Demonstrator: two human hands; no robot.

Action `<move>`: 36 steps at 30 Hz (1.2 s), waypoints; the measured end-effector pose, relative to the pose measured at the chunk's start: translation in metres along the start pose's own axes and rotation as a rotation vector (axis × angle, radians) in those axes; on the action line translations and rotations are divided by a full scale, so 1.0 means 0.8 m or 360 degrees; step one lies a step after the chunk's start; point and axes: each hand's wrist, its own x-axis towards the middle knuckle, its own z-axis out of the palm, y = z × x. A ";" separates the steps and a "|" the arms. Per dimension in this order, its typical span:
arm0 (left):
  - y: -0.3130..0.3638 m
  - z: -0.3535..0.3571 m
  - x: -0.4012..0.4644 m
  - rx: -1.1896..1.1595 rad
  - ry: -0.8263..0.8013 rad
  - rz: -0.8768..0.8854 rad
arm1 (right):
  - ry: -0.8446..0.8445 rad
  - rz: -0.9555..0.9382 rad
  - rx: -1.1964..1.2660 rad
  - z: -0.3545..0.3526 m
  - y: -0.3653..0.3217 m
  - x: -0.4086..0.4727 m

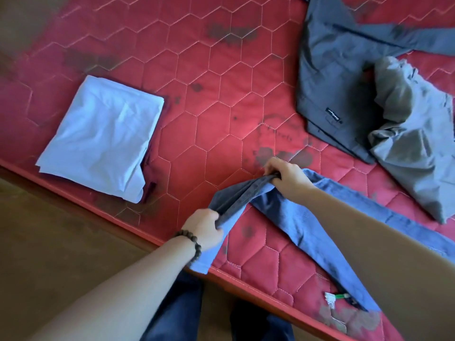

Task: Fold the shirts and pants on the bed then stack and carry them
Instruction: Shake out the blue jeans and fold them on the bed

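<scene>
Blue jeans [293,217] lie along the near edge of the red quilted mattress [216,94], stretching toward the lower right. My left hand [204,228], with a bead bracelet on its wrist, grips one end of the jeans' bunched edge. My right hand [286,177] grips the other end, holding the cloth taut between both hands. A folded light-blue shirt [103,136] sits on a darker folded piece at the left. A dark grey shirt [344,77] lies spread at the upper right, with crumpled grey pants [416,134] partly over it.
The mattress edge [118,221] runs diagonally from left to lower right, with brown floor [61,254] beyond it. A small white and green tag [332,297] lies near the jeans' far end. My legs in dark trousers [177,313] stand against the bed.
</scene>
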 end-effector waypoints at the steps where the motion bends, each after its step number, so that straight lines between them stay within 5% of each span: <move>1: -0.006 -0.021 0.005 0.0024 -0.0007 0.0018 | -0.0006 0.0020 0.0035 -0.005 -0.001 0.002; 8: -0.025 -0.213 0.079 0.0450 -0.0292 0.0345 | -0.0018 0.0164 0.0197 -0.040 -0.010 0.031; 15: -0.023 -0.304 0.165 0.0807 -0.0421 0.0466 | -0.0112 0.0317 -0.0108 -0.030 0.002 0.056; 24: -0.095 -0.291 0.245 0.0460 -0.0250 0.0053 | 0.0032 0.0684 -0.0413 0.017 0.022 0.104; 29: -0.114 -0.277 0.237 -0.0211 0.0229 0.0147 | 0.0720 0.0839 -0.0715 0.065 0.004 0.103; 32: -0.109 -0.254 0.225 -0.0485 0.0441 0.0070 | 0.1008 0.0606 -0.0649 0.100 -0.036 0.103; 36: -0.114 -0.225 0.219 -0.0481 0.0427 0.0057 | 0.0729 0.0231 -0.0704 0.160 -0.095 0.114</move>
